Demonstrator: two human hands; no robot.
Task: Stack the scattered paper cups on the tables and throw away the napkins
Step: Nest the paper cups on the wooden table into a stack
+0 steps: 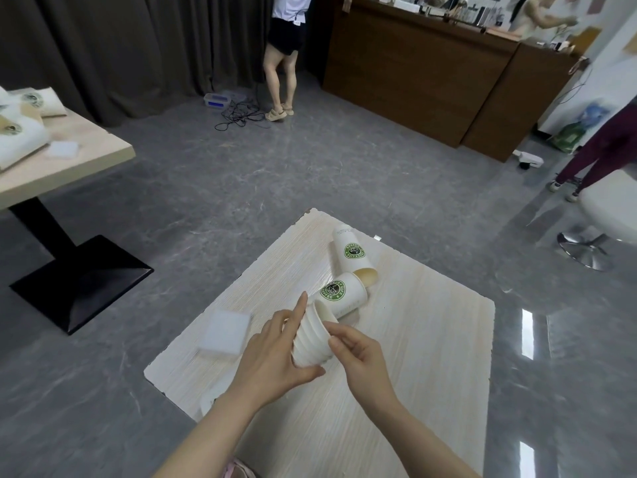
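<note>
Over the middle of the pale wooden counter (pixel 396 357), the left hand (pixel 272 357) and right hand (pixel 362 353) together hold a tilted stack of white paper cups (pixel 312 339), the left grip wrapped around its side, the right pinching its rim. Toward the far corner lie two logo cups (pixel 348 267) on their sides, touching each other. A white napkin (pixel 225 332) rests near the left edge, just beside the left hand
</note>
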